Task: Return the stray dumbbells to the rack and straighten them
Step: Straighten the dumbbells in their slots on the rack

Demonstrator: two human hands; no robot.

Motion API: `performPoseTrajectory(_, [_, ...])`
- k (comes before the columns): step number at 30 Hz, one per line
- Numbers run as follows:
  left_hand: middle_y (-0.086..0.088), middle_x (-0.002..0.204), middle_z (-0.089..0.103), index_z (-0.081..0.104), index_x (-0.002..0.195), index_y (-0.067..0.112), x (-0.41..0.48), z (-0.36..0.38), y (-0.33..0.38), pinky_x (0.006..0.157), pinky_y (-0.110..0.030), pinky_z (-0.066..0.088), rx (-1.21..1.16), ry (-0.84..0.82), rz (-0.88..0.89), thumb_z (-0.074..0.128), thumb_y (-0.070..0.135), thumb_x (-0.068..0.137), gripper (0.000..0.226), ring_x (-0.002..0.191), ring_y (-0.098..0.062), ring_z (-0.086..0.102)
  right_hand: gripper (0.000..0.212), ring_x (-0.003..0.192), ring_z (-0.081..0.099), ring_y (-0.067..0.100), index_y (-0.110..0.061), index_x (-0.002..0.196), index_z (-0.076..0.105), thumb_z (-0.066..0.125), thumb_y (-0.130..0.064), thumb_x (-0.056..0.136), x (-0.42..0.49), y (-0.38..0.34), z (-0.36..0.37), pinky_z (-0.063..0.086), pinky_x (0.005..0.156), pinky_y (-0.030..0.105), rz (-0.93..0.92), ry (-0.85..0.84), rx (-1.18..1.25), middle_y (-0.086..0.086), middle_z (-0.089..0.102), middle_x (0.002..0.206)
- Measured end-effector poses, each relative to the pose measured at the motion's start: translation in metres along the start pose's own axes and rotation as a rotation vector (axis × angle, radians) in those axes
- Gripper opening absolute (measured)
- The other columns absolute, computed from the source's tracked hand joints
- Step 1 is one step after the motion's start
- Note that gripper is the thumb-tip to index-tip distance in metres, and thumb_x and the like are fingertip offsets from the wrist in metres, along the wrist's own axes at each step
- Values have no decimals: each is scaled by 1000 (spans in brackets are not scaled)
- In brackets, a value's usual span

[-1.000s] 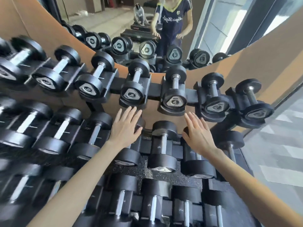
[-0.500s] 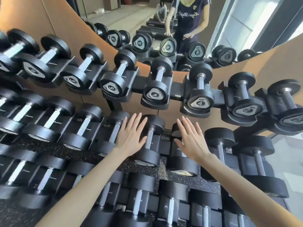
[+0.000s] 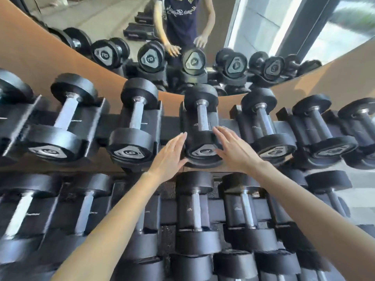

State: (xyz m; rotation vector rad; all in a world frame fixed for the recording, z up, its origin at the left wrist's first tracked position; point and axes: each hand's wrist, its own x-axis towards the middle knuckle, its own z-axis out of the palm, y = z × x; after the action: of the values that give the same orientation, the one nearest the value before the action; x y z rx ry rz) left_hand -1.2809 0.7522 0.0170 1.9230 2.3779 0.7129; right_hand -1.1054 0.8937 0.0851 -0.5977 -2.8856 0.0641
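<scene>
Three tiers of rack (image 3: 170, 126) fill our view now, and every cradle we can see has a dumbbell in it, so no strays show from here. Since a second ago our arms have climbed from the middle row up to the top one. Now we're bracketing the top-row dumbbell (image 3: 203, 138) marked 4, which sits in its cradle under the mirror (image 3: 253, 27). Our left hand (image 3: 170, 157) is flat with fingers straight, touching the near head's left side; our right hand (image 3: 233, 151) is spread open, lying on its right. Looks like we're on straightening, nudging this one square.
</scene>
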Motion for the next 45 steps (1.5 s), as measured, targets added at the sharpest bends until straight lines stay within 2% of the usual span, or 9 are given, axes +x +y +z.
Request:
performPoseTrajectory(6, [-14, 144, 37, 16, 149, 14, 20, 30, -2, 101, -35, 38, -440, 80, -15, 59, 11, 91, 73, 125, -31, 46, 61, 107, 46, 32, -4, 124, 45, 51, -50, 86, 35, -4, 22, 40, 88, 45, -54, 22, 148, 14, 51, 115])
performPoseTrajectory(14, [-13, 108, 52, 31, 145, 10, 39, 9, 8, 74, -42, 52, -101, 162, 201, 63, 3, 86, 68, 99, -28, 52, 48, 91, 44, -6, -10, 115, 41, 54, -44, 84, 17, 22, 58, 34, 84, 9, 95, 293, 682, -8, 44, 100])
performPoseTrajectory(18, [-11, 112, 56, 43, 138, 6, 46, 0, 8, 93, -28, 41, -190, 220, 265, 66, 15, 86, 58, 105, -21, 51, 42, 94, 45, -7, -25, 117, 31, 43, -41, 80, 8, 26, 71, 38, 86, 19, 250, 228, 890, -12, 44, 107])
performPoseTrajectory(22, [2, 129, 47, 36, 140, 11, 37, 30, 4, 101, -11, 29, -575, 174, 69, 65, 20, 87, 61, 118, -8, 44, 54, 104, 46, 18, -16, 122, 38, 45, -52, 82, 9, 41, 52, 38, 94, 38, 163, 91, 647, 0, 46, 111])
performPoseTrajectory(25, [5, 135, 42, 35, 138, 12, 36, 42, -1, 105, -15, 31, -700, 163, -84, 72, 11, 80, 69, 125, -11, 42, 61, 107, 43, 16, -11, 125, 46, 51, -54, 82, 19, 24, 35, 34, 96, 30, -3, 124, 516, -2, 49, 113])
performPoseTrajectory(29, [8, 130, 44, 32, 142, 19, 42, 27, 0, 100, -8, 27, -585, 62, -12, 74, 9, 78, 77, 122, -10, 41, 47, 98, 48, 15, -13, 108, 54, 54, -51, 80, 30, 10, 43, 36, 88, 19, 68, 231, 658, -5, 52, 99])
performPoseTrajectory(33, [1, 101, 53, 36, 144, 23, 54, 11, 13, 85, -22, 38, -232, 133, 153, 75, 21, 77, 77, 99, -12, 46, 33, 92, 49, 2, -17, 107, 44, 43, -40, 83, 14, 30, 67, 40, 83, 22, 148, 372, 934, -9, 51, 100])
performPoseTrajectory(39, [6, 127, 50, 46, 129, 10, 38, 33, 9, 101, -23, 36, -676, 210, -66, 67, 16, 85, 50, 117, -7, 47, 32, 88, 45, -7, -8, 105, 44, 36, -30, 84, 21, 21, 77, 35, 80, 10, 161, 437, 903, -9, 48, 96])
performPoseTrajectory(45, [-6, 100, 54, 45, 134, 15, 53, 7, 24, 86, -25, 36, -253, 118, 33, 57, 44, 82, 61, 98, -19, 47, 58, 100, 46, -11, -2, 120, 38, 23, -52, 96, 7, 20, 94, 35, 91, 12, 313, 461, 992, -10, 47, 110])
